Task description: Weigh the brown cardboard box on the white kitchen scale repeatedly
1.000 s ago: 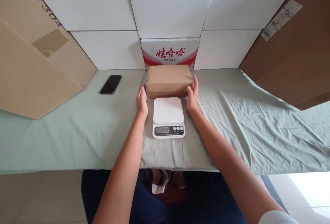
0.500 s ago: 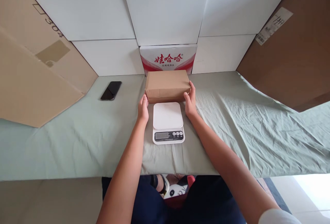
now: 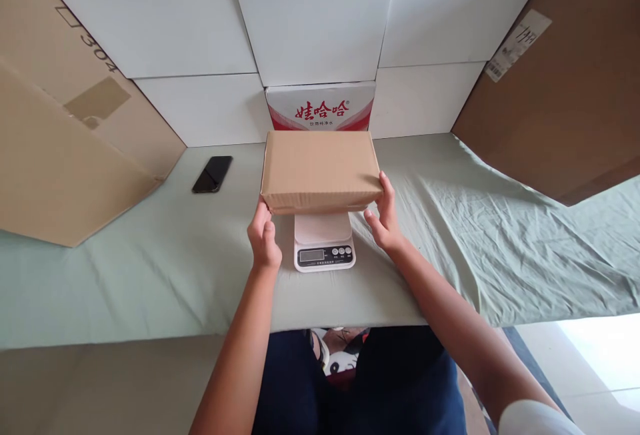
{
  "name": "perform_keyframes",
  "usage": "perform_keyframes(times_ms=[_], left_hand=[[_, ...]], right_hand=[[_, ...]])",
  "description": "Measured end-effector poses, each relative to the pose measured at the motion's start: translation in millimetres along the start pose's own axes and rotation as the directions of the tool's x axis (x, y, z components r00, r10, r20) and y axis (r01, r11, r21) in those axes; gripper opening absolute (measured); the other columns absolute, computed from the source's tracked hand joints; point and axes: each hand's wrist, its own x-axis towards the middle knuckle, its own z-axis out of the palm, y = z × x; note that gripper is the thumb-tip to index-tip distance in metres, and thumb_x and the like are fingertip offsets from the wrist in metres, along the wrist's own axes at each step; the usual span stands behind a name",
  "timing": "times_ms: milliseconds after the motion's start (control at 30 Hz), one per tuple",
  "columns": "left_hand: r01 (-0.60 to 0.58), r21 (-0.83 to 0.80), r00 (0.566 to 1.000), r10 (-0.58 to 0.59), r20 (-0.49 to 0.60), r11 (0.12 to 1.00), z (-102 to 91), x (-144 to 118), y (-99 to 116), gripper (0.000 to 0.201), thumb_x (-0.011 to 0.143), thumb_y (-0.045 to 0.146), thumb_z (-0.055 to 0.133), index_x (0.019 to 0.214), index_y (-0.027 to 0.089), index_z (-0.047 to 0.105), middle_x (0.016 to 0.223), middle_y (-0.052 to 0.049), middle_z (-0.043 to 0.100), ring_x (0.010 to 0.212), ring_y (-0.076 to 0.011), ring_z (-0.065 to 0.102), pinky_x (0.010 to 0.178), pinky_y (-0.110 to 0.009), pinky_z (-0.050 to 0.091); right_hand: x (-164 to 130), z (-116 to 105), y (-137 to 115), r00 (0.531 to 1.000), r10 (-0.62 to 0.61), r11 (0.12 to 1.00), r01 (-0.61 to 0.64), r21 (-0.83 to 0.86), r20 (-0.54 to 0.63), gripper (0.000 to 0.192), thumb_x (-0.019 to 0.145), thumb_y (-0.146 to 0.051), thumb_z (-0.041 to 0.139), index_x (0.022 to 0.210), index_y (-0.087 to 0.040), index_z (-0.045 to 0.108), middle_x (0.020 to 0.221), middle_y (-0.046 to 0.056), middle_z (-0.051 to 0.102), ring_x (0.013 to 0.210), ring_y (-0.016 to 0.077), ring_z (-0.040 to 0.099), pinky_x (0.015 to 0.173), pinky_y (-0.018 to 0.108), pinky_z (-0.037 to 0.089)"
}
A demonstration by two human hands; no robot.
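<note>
A brown cardboard box (image 3: 321, 165) is held level between my two hands, raised above the back of a white kitchen scale (image 3: 324, 248). My left hand (image 3: 264, 235) grips the box's near left corner, with its fingers reaching under the edge. At the near right corner my right hand (image 3: 385, 218) holds the other end, its thumb standing a little apart from the front face. The box hides the rear part of the scale's weighing plate. Facing me, the scale's display looks blank, with round buttons to its right.
A black phone (image 3: 213, 174) lies on the green cloth (image 3: 150, 248) to the left. Large cardboard panels stand at the left (image 3: 90, 115) and right (image 3: 565, 88). White panels (image 3: 310, 15) and a red-and-white printed carton (image 3: 321, 107) close off the back.
Both hands have lifted the cardboard box and brought it nearer to me. It now overlaps the rear of the scale, where before it was behind it. The view has shifted slightly.
</note>
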Motion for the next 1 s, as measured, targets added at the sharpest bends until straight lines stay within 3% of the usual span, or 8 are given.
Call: perform_keyframes(times_ms=[233,567,1000], left_hand=[[0.042,-0.011,0.999,-0.042,0.001,0.999,-16.6,-41,13,0.082,0.093,0.071,0.055,0.154,0.016,0.058,0.152,-0.021,0.063,0.154,-0.0420,0.046,0.122,-0.052,0.045],[0.074,0.016,0.997,-0.074,-0.014,0.997,-20.6,-44,8,0.086,0.091,0.074,0.056,0.150,0.012,0.061,0.148,-0.023,0.066,0.148,-0.0426,0.054,0.118,-0.052,0.048],[0.077,0.023,0.997,-0.076,-0.019,0.997,-20.1,-45,8,0.086,0.091,0.075,0.055,0.152,0.015,0.060,0.149,-0.021,0.065,0.141,-0.0406,0.061,0.117,-0.050,0.049]], right_hand=[[-24,-10,-15,0.998,-0.038,0.998,0.041,-0.044,0.053,0.074,0.103,-0.058,0.047,0.168,-0.039,0.019,0.164,0.010,0.039,0.153,0.0351,0.041,0.123,0.061,0.044],[-18,-8,-24,0.996,-0.081,0.996,0.080,-0.047,-0.038,0.064,0.103,-0.061,0.046,0.162,-0.037,0.037,0.147,0.013,0.050,0.135,0.0378,0.053,0.109,0.064,0.050],[-18,-6,-25,0.995,-0.080,0.995,0.076,-0.062,-0.063,0.066,0.103,-0.063,0.042,0.164,-0.039,0.034,0.144,0.012,0.052,0.128,0.0349,0.056,0.097,0.056,0.057]])
